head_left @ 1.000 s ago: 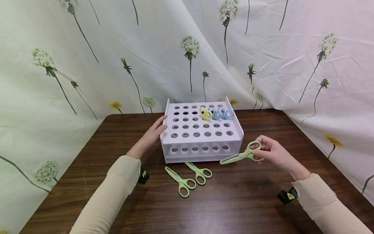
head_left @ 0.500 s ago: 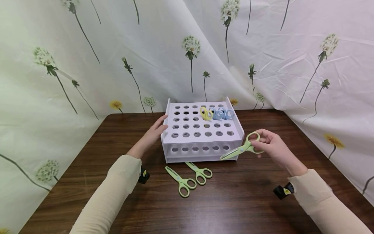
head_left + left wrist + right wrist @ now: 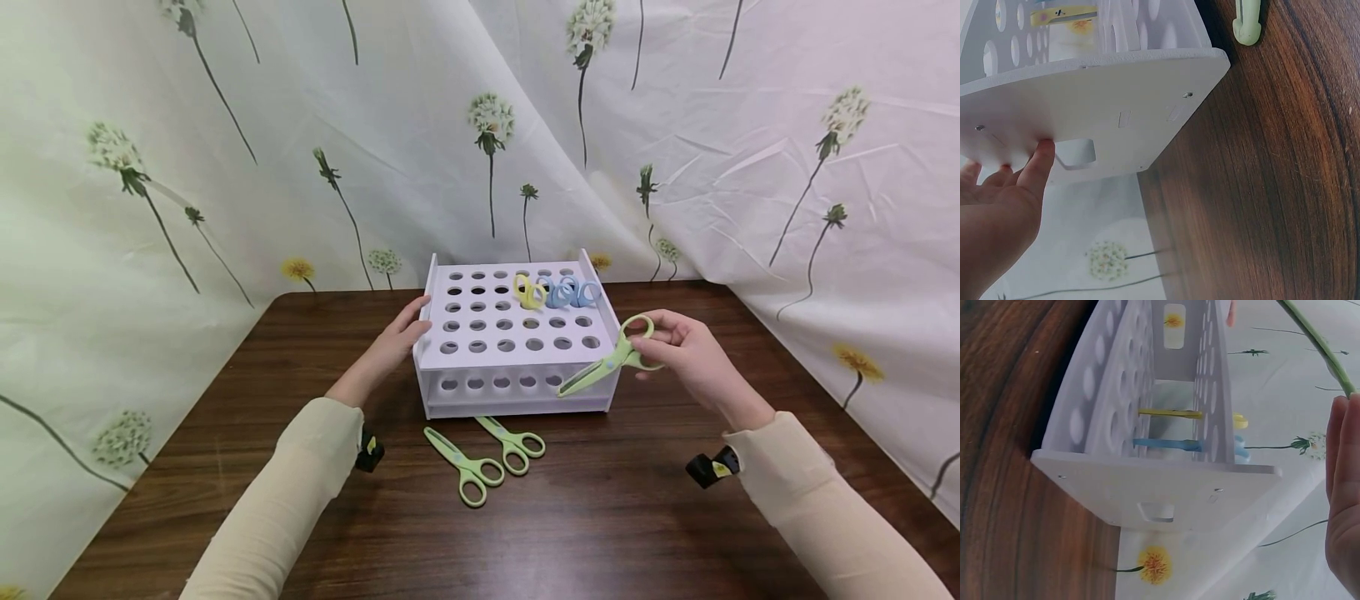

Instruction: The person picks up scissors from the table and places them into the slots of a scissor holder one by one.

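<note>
Bringing the green scissors [image 3: 609, 364] to the rack [image 3: 491, 335] appears to be the step in hand. They are aloft at the rack's front right, the blade slanting down to the left, with no tip in any hole.

Right hand [image 3: 686, 354]: grasping the scissors at the handle loops, thumb against the near one. Grip judged adequate, as the blade is left free. Left hand [image 3: 390, 343]: fingers extended, resting on the rack's left side and gripping nothing. This bracing should be maintained.

The yellow scissors [image 3: 531, 303] and two blue pairs [image 3: 557, 298] stand in the rack, handles uppermost; the right wrist view shows blades passing through the top panel towards the holed panel below.

Recommended: lift the tip above the top panel, turn the blade upright, centre it over a vacant hole, and lower it straight. A slanted entry could catch the rim. Two further green pairs, one at the left [image 3: 459, 460] and one partly hidden by the rack [image 3: 507, 435], lie on the table [image 3: 570, 525].
</note>
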